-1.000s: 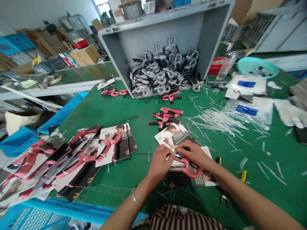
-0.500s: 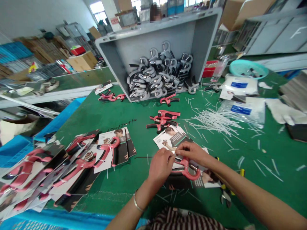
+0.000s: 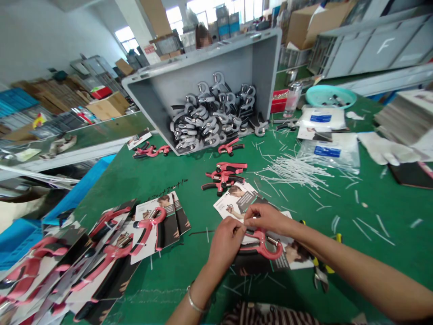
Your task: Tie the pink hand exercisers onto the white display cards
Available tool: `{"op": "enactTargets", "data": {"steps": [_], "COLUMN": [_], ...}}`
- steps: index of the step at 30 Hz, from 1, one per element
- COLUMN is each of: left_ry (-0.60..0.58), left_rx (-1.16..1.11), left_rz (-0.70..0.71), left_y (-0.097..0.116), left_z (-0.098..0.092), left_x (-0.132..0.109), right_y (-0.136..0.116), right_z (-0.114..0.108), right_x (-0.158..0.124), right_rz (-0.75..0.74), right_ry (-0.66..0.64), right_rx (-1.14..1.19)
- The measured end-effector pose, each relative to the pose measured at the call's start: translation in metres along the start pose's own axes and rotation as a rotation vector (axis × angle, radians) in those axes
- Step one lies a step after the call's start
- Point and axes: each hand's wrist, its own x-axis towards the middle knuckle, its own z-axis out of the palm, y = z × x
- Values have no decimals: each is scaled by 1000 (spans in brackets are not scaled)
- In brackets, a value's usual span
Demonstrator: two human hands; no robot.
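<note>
A red hand gripper (image 3: 265,247) with black handles and a metal spring lies on a printed backing card (image 3: 282,262) in front of me. Over its upper handle my left hand (image 3: 227,239) and my right hand (image 3: 267,219) meet, fingertips pinched together. A small white bit of a cable tie shows at the right fingertips; the rest is hidden by the fingers. More printed cards (image 3: 233,198) lie just beyond the hands. Pliers with yellow-and-black handles (image 3: 321,275) rest below my right forearm.
A grey crate (image 3: 270,58) on its side holds many grey hand grippers (image 3: 203,117). Loose red ones (image 3: 225,174) lie before it. Carded red grippers (image 3: 111,253) pile up at left. White cable ties (image 3: 291,171), bags (image 3: 324,117) and a teal bowl (image 3: 329,97) are at right.
The camera view has shifted, so the crate and table items appear a little further left and lower. Both hands stay pinched at the same hand gripper.
</note>
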Motion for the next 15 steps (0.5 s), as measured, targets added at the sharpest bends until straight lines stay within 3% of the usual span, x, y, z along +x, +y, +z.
{"op": "enactTargets", "data": {"steps": [9, 12, 15], "left_ry": [66, 117, 208], "left_rx": [-38, -64, -64], "left_rz": [25, 58, 69], "left_y": [-3, -3, -2], "left_z": [3, 6, 8], "left_x": [0, 0, 1], "right_y": [-11, -21, -32], "right_z": [-1, 3, 11], "right_x": [-5, -10, -15], "right_rz": [-4, -86, -265], "right_ry": [-13, 90, 214], "right_rx": [-47, -275, -609]}}
